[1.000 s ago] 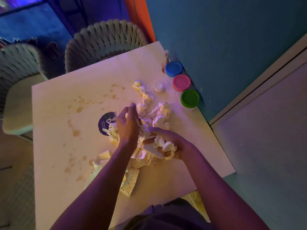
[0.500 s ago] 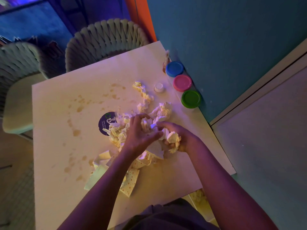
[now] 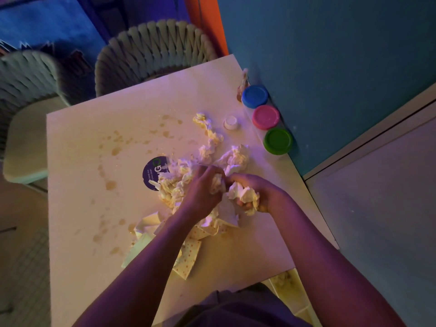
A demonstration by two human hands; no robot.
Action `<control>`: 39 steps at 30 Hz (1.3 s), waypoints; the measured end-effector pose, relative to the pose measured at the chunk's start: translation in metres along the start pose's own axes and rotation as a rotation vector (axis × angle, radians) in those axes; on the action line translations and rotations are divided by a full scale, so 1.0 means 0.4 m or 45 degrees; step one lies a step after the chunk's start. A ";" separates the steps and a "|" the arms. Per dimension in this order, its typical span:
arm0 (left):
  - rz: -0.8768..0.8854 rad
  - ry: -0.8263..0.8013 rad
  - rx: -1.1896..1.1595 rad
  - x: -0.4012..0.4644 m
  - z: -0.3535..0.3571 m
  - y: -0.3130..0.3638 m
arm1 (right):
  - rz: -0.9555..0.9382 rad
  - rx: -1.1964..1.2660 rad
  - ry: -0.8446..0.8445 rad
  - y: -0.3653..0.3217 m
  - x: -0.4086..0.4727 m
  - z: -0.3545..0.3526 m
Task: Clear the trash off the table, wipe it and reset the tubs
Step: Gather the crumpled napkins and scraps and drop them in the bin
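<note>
A heap of crumpled white tissue scraps point(image 3: 179, 185) lies in the middle of the pale table point(image 3: 82, 161). My left hand point(image 3: 203, 187) grips a clump of that tissue at the heap's right side. My right hand point(image 3: 257, 192) holds a wad of crumpled tissue point(image 3: 243, 194) just beside it. More scraps trail toward the far edge point(image 3: 207, 135) and one lump point(image 3: 236, 154) sits right of the heap. Three tubs stand along the wall: blue lid point(image 3: 254, 95), pink lid point(image 3: 265, 116), green lid point(image 3: 278, 140). Folded dotted napkins point(image 3: 188, 258) lie under my left forearm.
Brown spill stains point(image 3: 111, 185) dot the table's left half. A dark round sticker point(image 3: 153, 172) shows beside the heap. A small white cap point(image 3: 231, 122) sits near the tubs. Two woven chairs point(image 3: 153, 48) stand beyond the far edge. A teal wall point(image 3: 330, 67) borders the right side.
My left hand dropped from above the heap onto the tissue and closed on a clump, moving right toward my right hand. My right hand kept its wad.
</note>
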State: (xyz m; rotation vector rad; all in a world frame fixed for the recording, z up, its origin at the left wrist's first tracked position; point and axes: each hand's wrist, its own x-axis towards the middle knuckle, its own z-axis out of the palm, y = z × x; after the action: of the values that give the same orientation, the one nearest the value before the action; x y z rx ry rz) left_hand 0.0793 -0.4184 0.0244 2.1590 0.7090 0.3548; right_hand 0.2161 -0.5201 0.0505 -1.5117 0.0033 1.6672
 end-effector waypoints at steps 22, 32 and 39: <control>-0.333 -0.045 -0.074 0.050 -0.020 0.026 | -0.194 -0.635 0.763 0.141 -0.014 -0.125; -0.129 -0.618 0.606 0.044 0.155 0.084 | -0.189 -0.634 0.817 0.194 -0.032 -0.154; -0.094 -0.748 0.885 0.029 0.243 0.081 | -0.264 -0.582 0.884 0.217 -0.051 -0.189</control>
State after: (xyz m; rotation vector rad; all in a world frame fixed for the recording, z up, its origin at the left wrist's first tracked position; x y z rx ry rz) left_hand 0.1465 -0.4883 -0.0113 2.6685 0.6110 -0.6433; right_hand 0.2251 -0.6261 0.0016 -2.2868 -0.1642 0.9472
